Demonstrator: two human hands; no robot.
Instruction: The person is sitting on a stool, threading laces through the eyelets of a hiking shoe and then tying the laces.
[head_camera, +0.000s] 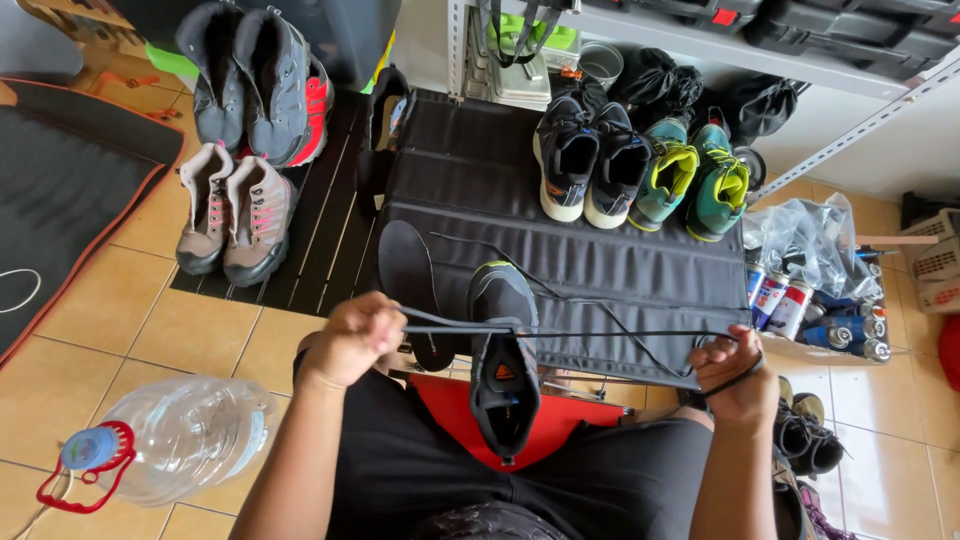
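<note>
The left hand (352, 338) was clenched around one end of a black shoelace (600, 333), and the right hand (738, 372) gripped the other end, with the lace looped round its fingers (722, 352). The lace ran taut between the two hands, crossing just above a black shoe (503, 375) that rested on the person's lap with its toe pointing away, over black shorts (420, 470). A dark insole (408, 270) lay flat just beyond the left hand, on a black ribbed mat (560, 260).

At the far edge of that mat stood a black-and-white pair of sneakers (590, 165) and, touching them on the right, a teal-and-lime pair (695, 180). Left of the mat, on a darker slatted mat, sat grey boots with pink laces (232, 210) and, behind them, taller grey boots with red trim (265, 85).

On the tiled floor (150, 330) at the lower left lay a large clear plastic water bottle (175, 440) on its side, with a blue cap and a red carrying handle. At the right, several cylindrical spray cans (790, 305) in blue, red and white stood packed together beneath a crumpled clear plastic bag (810, 240). Their labels were too small to make out. A grey metal shelf (760, 55) ran across the top.
</note>
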